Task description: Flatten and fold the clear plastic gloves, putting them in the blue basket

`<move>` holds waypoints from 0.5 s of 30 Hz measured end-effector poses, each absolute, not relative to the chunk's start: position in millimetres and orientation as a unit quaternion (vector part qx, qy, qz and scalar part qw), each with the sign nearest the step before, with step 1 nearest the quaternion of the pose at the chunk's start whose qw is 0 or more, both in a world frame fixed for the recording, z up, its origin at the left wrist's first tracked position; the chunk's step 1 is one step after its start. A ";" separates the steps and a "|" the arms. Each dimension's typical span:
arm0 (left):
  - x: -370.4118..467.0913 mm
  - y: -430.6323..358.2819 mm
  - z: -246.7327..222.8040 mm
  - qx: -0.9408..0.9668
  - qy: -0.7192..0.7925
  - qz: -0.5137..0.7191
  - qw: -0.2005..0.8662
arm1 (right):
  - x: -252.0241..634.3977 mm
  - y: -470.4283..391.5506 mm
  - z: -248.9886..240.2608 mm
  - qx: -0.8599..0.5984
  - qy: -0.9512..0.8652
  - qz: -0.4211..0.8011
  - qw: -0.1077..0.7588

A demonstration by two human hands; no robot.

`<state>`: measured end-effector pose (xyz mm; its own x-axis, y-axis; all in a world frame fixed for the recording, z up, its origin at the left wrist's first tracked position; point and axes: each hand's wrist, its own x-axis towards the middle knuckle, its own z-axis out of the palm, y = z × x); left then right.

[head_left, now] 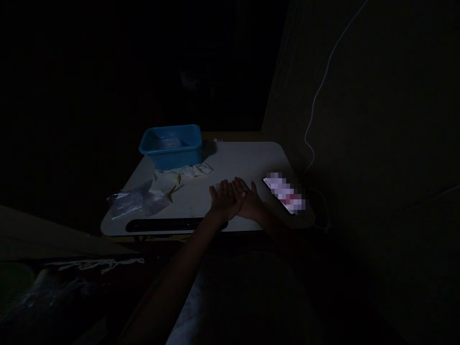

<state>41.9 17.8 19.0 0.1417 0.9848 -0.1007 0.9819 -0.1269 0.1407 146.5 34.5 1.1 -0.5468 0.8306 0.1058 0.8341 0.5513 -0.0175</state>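
Both hands are over the middle of a white table (237,158), side by side and touching, palms turned up. My left hand (225,201) has its fingers extended and bears nothing that I can make out. Against it lies my right hand (248,199), also with fingers stretched out and its thumb apart; no object shows in it. A lit phone (285,192) with a blurred screen lies to the right of my right hand. Beyond my hands, to the left, a crumpled whitish cloth (194,170) lies in front of a blue basin (179,155).
Clear plastic bags (131,199) lie at the table's left side, beside thin yellowish pieces (174,192). A black slot (161,224) runs along the front edge. A white cable (325,76) hangs at the right wall. The surroundings are very dark.
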 end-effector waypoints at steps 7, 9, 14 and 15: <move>42.2 16.9 19.8 0.746 0.659 0.014 0.096 | 146.2 31.8 5.0 -0.478 -0.877 -0.016 0.049; 41.4 17.1 18.5 0.744 0.661 0.022 0.093 | 145.5 31.2 6.6 -0.482 -0.875 -0.010 0.050; 36.6 17.8 13.7 0.732 0.677 0.039 0.063 | 142.8 31.4 8.9 -0.490 -0.870 0.003 0.056; 35.0 17.8 13.1 0.731 0.678 0.041 0.058 | 142.4 31.6 8.9 -0.493 -0.868 0.004 0.057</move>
